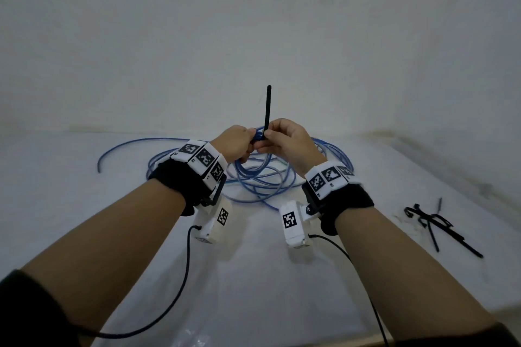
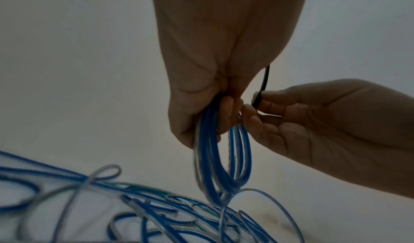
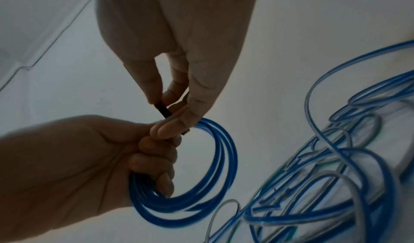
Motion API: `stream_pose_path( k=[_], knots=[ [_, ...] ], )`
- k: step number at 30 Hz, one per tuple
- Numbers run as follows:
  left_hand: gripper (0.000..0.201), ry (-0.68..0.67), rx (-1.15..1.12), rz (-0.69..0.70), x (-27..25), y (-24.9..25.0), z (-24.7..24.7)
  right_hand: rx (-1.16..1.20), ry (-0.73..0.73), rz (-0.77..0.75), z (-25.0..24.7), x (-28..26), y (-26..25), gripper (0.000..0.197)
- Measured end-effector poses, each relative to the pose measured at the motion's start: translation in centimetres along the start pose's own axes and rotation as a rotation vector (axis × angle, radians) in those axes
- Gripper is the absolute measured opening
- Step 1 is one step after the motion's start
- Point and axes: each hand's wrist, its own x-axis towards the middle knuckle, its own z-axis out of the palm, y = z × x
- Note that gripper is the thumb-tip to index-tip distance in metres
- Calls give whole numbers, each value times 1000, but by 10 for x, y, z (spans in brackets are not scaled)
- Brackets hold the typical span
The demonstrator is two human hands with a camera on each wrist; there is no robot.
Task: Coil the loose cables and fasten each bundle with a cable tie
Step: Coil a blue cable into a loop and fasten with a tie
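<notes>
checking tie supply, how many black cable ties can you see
About 4: one upright, pinched by the right hand; roughly three in an overlapping pile on the table's right, so some may be hidden.

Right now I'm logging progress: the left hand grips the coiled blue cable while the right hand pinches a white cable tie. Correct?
Not quite: the thin plastic cable tie is black, as the head view shows. The left hand does grip the coiled blue cable; the right hand pinches the tie.

Bare recording setup, plain white wall (image 1: 253, 22), white-covered table (image 1: 253, 276), place unclear
</notes>
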Motion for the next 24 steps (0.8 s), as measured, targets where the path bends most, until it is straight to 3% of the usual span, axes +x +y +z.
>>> stream_pose_path(
  k=[6, 13, 19, 24],
  knots=[
    [38, 51, 197, 12, -3, -9, -30, -36, -39, -99, 28, 6, 8, 16],
    [29, 31, 204, 60, -12, -17, -48, -232, 105, -177, 46, 23, 10, 4],
    [25, 37, 339, 118, -10, -23, -66, -329, 104, -211, 59, 37, 13, 4],
    [28, 78, 315, 165, -7, -29, -75, -354, 117, -246, 66, 47, 17, 3]
  ],
)
